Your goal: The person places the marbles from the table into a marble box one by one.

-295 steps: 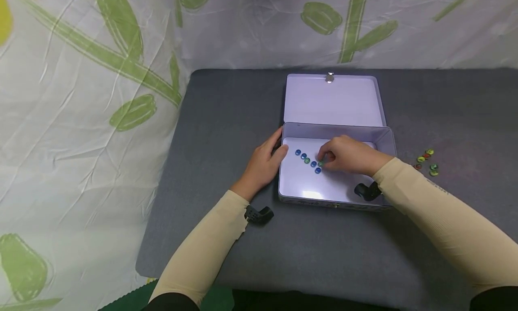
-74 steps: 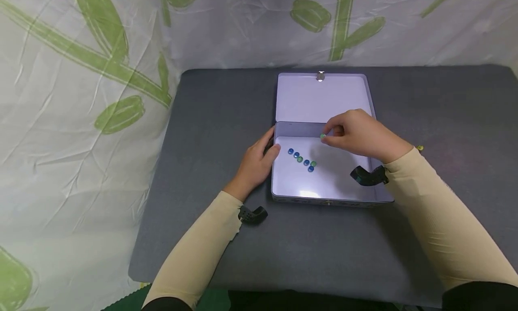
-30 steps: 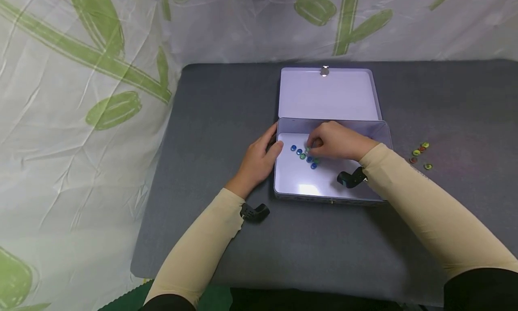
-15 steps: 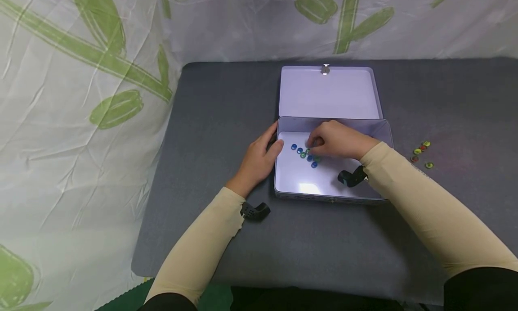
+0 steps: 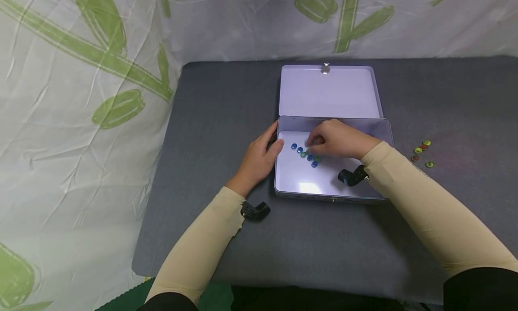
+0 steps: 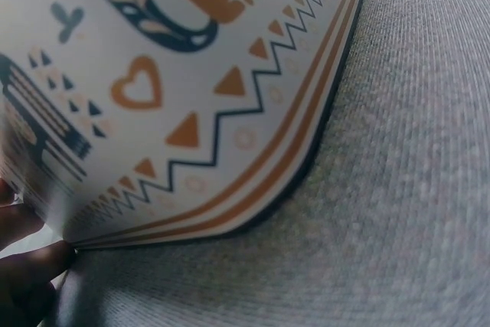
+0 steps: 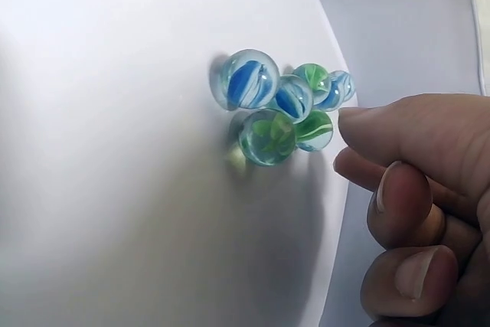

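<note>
My left hand (image 5: 259, 160) holds the left wall of an open metal box (image 5: 291, 180), thumb over the rim and fingers outside. The left wrist view shows the box's patterned outer side (image 6: 191, 89) with a few fingers at the edge. Inside the box, several blue and green glass marbles (image 7: 249, 80) lie clustered on the white floor. My right hand (image 5: 340, 140) is over them, its thumb and index tip beside a green marble (image 7: 314, 129). A narrow gap shows between thumb and marble in the right wrist view; the other fingers are curled.
Several yellow, green and red marbles (image 5: 418, 150) lie on the grey table (image 5: 226, 248) right of the box. The box lid (image 5: 329, 92) is folded back behind it, with a metal clasp (image 5: 325, 69). A patterned curtain (image 5: 251, 23) hangs beyond the table.
One more green marble is in the box; my right hand carried it in from the right and set it beside the others. During the last second both hands barely move.
</note>
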{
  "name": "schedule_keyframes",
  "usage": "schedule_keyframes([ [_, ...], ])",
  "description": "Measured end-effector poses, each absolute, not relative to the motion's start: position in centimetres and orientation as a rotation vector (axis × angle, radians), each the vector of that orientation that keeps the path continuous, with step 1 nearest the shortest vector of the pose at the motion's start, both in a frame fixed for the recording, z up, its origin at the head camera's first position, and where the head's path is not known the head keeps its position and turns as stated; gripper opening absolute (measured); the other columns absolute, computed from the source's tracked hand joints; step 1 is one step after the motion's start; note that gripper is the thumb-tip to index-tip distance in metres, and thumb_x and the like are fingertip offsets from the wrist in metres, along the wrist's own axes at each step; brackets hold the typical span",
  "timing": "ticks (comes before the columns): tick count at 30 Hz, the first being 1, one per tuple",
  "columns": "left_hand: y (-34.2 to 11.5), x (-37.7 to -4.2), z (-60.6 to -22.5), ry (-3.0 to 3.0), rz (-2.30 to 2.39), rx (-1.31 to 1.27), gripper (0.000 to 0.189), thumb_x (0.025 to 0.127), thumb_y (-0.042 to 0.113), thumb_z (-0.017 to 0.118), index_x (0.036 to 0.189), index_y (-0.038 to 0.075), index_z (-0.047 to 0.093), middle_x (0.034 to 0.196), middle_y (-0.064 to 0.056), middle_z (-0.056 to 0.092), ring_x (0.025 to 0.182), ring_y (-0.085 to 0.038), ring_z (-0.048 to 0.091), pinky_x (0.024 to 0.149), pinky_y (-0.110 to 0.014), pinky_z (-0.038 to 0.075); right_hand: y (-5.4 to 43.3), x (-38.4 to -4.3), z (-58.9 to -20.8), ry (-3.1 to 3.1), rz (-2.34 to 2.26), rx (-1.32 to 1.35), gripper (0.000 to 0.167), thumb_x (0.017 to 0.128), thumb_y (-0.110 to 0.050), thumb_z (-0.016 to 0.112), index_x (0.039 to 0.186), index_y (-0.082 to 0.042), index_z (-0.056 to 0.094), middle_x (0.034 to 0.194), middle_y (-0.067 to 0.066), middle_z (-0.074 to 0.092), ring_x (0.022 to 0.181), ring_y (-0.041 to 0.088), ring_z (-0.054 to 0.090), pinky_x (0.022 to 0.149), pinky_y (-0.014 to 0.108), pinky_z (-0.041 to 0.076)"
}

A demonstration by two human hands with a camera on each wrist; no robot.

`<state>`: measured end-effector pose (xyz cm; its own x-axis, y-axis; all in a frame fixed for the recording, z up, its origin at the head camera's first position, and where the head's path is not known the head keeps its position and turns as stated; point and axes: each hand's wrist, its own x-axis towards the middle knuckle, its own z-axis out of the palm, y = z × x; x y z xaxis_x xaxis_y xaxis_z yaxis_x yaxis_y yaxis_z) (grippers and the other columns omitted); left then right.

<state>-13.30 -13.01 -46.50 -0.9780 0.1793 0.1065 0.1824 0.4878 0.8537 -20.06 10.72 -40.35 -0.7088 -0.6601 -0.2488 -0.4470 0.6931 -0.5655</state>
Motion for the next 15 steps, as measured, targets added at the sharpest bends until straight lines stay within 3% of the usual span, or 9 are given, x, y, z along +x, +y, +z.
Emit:
schedule_keyframes([
  [7, -13.0, -13.5, -46.6, -2.694, -1.545, -0.336, 0.069, 0.104, 0.046, 0.042, 0.165, 0.015, 0.037, 0.163, -0.010, 0.047, 0.149, -0.022, 0.046, 0.124, -0.042, 0.034, 10.8, -20.2, -40.1, 2.501, -0.664, -0.882, 0.015, 0.094, -0.011, 0.076, 0.105, -0.002, 0.081, 0.087, 0.004, 0.075, 0.074, 0.017, 0.060, 0.070, 0.034, 0.051],
  [15, -13.0, -13.4, -46.5, -2.700, -1.545, -0.318, 0.068, 0.103, 0.045, 0.043, 0.165, 0.016, 0.038, 0.161, -0.010, 0.050, 0.147, -0.023, 0.049, 0.122, -0.043, 0.036, 11.1, -19.8, -38.9, 2.530, -0.709, -0.888, 0.014, 0.096, -0.011, 0.073, 0.103, -0.002, 0.081, 0.077, 0.003, 0.066, 0.070, 0.018, 0.055, 0.065, 0.032, 0.045],
])
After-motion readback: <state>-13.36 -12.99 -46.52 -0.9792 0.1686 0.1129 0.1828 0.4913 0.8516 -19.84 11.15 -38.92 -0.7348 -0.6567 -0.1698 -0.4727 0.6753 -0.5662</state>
